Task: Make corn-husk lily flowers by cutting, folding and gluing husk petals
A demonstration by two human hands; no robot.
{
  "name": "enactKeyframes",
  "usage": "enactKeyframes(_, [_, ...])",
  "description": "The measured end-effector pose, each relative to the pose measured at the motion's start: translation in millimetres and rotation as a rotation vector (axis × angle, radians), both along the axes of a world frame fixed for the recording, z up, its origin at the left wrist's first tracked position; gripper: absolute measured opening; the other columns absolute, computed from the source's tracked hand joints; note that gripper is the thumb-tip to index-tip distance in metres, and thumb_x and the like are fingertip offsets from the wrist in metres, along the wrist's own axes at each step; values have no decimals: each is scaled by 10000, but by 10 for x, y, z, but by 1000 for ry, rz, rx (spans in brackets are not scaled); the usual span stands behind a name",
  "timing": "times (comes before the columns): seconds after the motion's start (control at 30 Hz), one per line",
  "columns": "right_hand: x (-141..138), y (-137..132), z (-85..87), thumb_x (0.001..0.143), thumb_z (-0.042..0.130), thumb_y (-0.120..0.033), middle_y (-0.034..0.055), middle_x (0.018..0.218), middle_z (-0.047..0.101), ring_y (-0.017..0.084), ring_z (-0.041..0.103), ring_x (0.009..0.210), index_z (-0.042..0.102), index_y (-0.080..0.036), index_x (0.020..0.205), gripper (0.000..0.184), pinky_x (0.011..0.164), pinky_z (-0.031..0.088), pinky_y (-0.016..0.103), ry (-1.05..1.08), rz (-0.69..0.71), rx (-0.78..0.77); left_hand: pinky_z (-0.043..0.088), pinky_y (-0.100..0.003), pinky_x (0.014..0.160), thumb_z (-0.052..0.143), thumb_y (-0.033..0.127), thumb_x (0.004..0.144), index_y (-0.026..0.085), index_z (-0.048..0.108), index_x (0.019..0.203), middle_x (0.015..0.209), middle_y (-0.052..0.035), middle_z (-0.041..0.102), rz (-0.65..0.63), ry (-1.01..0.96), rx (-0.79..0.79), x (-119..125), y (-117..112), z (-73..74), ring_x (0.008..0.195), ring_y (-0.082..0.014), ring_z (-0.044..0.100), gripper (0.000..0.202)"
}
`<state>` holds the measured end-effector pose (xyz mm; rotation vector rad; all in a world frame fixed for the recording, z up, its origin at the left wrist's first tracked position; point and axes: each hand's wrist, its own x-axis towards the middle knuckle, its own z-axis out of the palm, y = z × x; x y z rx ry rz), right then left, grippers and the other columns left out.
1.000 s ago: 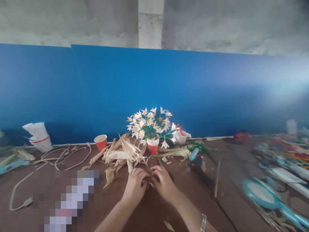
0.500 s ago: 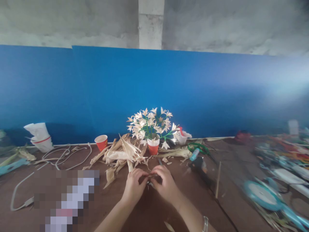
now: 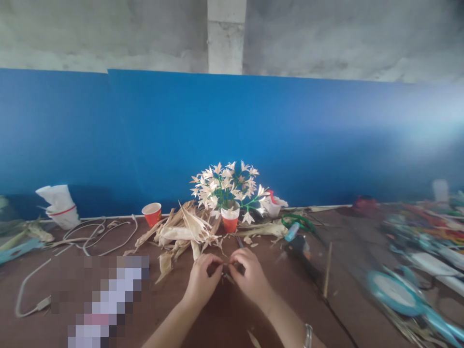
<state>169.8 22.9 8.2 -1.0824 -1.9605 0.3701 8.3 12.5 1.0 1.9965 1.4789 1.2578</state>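
My left hand (image 3: 204, 278) and my right hand (image 3: 247, 274) meet over the brown table, thumbs and fingertips pinched close together. Between them is a small, thin piece, mostly hidden by the fingers and too small to name. Just beyond the hands stands a red and white paper cup (image 3: 230, 224) holding a bunch of pale husk flowers (image 3: 226, 186) on green stems. Left of that cup lies a heap of dried corn husks (image 3: 184, 232). A bracelet (image 3: 308, 335) circles my right wrist.
An orange-red paper cup (image 3: 152, 215) stands behind the husks. A white cable (image 3: 87, 239) coils at left, near a white cup with tissue (image 3: 63, 212). At right lie a glue gun (image 3: 299, 249), a thin stick (image 3: 327, 270) and a blue ribbon roll (image 3: 395, 293).
Both hands stay in nearly the same place. The fingertips have shifted slightly around the small piece; the things on the table have not moved.
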Motion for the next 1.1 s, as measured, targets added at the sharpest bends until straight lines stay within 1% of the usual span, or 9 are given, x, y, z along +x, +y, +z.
enactKeyframes(0.17, [2,-9,2,730,547,-98,27,788,595,182,527,789,571,-191,764,102,738,396,301,13,25,-10,462,-298,682,514,185,740,184,609,698,710,-25,640,3,-25,-23,0,2,-2,709,-181,595,104])
enactKeyframes(0.33, [-1,-19,11,715,572,-105,34,831,600,191,529,817,567,-196,847,160,752,398,310,9,-4,-6,462,-302,682,516,192,737,179,614,705,722,-32,643,-7,-43,-44,15,-5,-12,720,-186,596,103])
enactKeyframes(0.47, [-2,-17,17,753,561,-126,25,773,606,184,532,783,573,-196,752,71,732,395,307,-20,9,11,462,-289,655,524,208,745,179,624,704,708,-32,645,-12,-65,-62,23,-4,-19,695,-180,593,112])
enactKeyframes(0.67, [5,-1,0,754,579,-147,21,732,605,178,536,747,584,-193,715,60,706,401,296,1,1,-9,465,-281,658,549,211,736,180,633,715,715,-29,652,-33,-94,-51,26,-2,4,698,-176,597,92])
enactKeyframes(0.77, [4,-10,18,740,589,-134,13,718,601,174,541,746,590,-193,702,70,702,402,286,16,15,-35,464,-278,649,543,208,744,179,627,696,697,-23,645,-46,-98,-42,27,-13,19,686,-172,591,101])
enactKeyframes(0.93, [-2,-40,69,733,578,-133,4,699,597,156,551,708,587,-190,681,78,671,415,261,88,27,-111,470,-284,668,546,203,738,186,626,726,726,-24,645,-70,-86,-32,25,-37,53,717,-177,593,83])
enactKeyframes(1.1, [-7,-53,89,719,571,-123,-2,699,599,148,557,695,591,-189,678,81,663,421,249,127,33,-169,472,-282,665,546,220,753,187,623,705,712,-27,642,-79,-94,-49,22,-50,79,709,-176,594,97])
